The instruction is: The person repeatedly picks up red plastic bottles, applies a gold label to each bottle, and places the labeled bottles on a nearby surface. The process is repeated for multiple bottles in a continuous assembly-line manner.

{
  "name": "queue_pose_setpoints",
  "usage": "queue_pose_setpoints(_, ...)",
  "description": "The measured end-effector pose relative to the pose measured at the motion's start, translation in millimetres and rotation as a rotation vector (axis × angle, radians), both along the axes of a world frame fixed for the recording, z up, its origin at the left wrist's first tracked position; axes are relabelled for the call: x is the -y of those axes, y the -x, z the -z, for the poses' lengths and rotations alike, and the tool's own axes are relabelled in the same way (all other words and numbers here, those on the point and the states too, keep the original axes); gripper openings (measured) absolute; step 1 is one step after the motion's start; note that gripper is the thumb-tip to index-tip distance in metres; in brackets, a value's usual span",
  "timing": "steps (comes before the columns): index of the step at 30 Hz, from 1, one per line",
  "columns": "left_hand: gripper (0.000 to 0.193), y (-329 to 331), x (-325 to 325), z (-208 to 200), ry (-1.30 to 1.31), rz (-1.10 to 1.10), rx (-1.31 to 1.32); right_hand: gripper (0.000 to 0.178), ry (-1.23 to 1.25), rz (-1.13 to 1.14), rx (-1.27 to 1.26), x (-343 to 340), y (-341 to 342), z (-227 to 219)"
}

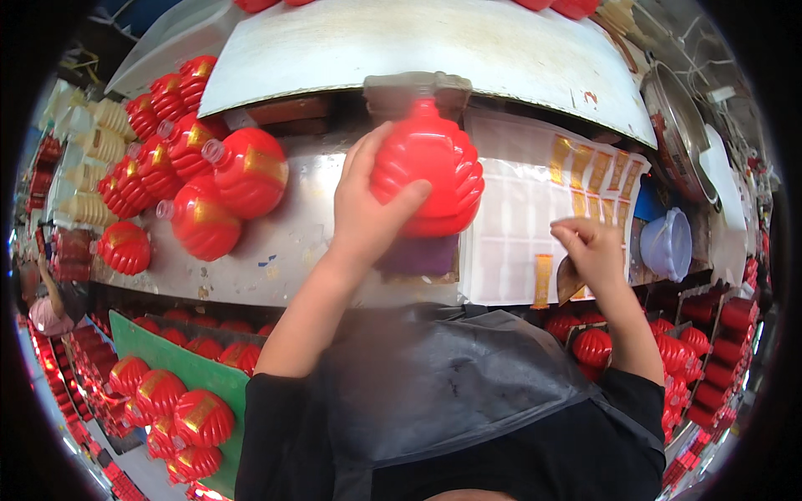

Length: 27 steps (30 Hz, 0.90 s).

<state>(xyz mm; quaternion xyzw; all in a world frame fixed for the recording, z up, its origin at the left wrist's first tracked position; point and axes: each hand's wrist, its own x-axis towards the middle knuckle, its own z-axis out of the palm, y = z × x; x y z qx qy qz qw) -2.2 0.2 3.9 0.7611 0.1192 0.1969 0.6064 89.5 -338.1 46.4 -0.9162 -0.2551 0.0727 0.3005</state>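
My left hand (372, 196) is wrapped round a ribbed red bottle (430, 175), its thumb across the front and its fingers along the side. The bottle's neck points away from me, against a grey, blurred holder (384, 96) at the edge of the white board. No gold label shows on the bottle's visible face. My right hand (595, 250) is closed over the label sheet, thumb and forefinger pinched together. Below its curled fingers shows a brown flat piece (569, 280), partly hidden by the hand. Gold labels (595, 171) remain on the white backing sheet (501, 217), and one gold strip (542, 280) lies at its near edge.
Several red bottles with gold labels (252, 171) stand or lie on the metal table (313, 225) at left. A white board (418, 42) spans the back. A lilac bucket (667, 244) sits at right. More bottles rest on a green board (125, 334) at lower left.
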Motion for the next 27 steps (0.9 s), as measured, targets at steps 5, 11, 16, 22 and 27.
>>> queue_pose_setpoints(5, 0.079, -2.0, -0.7, 6.1, 0.066, 0.021, 0.031, 0.023, 0.164, -0.249, 0.310, 50.3, 75.0, 31.8)
queue_pose_setpoints(11, 0.076, -3.7, 6.6, 10.3, 0.148, 0.013, 0.086, 0.037, 0.305, -0.155, 0.445, 67.7, 111.7, 78.4)
queue_pose_setpoints(16, 0.075, -1.5, 2.8, 6.0, 0.168, 0.008, 0.128, 0.024, 0.082, -0.228, 0.454, 68.4, 91.8, 66.6)
queue_pose_setpoints(22, 0.079, 2.4, 1.7, -4.6, 0.017, 0.050, 0.038, 0.025, -0.083, 0.128, -0.566, 8.1, 21.5, -6.5)
queue_pose_setpoints(27, 0.080, 0.3, -3.0, -13.8, 0.026, 0.067, -0.018, 0.027, -0.232, 0.034, -0.653, -82.0, -39.0, -62.1)
